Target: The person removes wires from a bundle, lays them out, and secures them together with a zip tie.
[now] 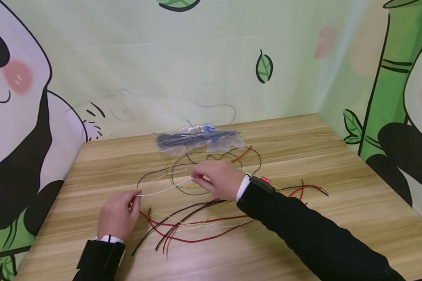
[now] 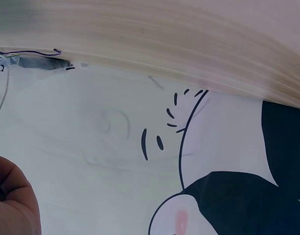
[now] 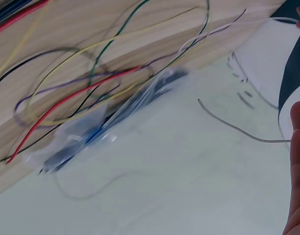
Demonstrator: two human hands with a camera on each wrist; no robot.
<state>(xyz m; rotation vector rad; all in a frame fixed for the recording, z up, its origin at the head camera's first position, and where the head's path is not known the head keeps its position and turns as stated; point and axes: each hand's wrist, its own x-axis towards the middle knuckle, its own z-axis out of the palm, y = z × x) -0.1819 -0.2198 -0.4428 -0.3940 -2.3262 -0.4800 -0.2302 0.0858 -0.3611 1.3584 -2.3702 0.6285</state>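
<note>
A thin white wire (image 1: pixel 161 191) stretches between my two hands above the table. My left hand (image 1: pixel 117 214) pinches it between thumb and fingertips on the left. Farther right, my right hand (image 1: pixel 219 178) pinches the same wire over the loose coils. In the right wrist view, a free length of pale wire (image 3: pixel 238 129) sticks out past the fingers. Only part of the left hand (image 2: pixel 15 203) shows in the left wrist view. Beneath the hands lie yellow, green and dark wire loops (image 1: pixel 171 175), partly hidden by the right hand.
Red wires (image 1: pixel 197 241) and thick black wires (image 1: pixel 177 212) lie loose across the wooden table (image 1: pixel 74 203), some under the right forearm. Toward the back edge sits a clear plastic bag (image 1: pixel 197 138) with dark and blue contents. A printed panda backdrop (image 1: pixel 197 70) stands behind.
</note>
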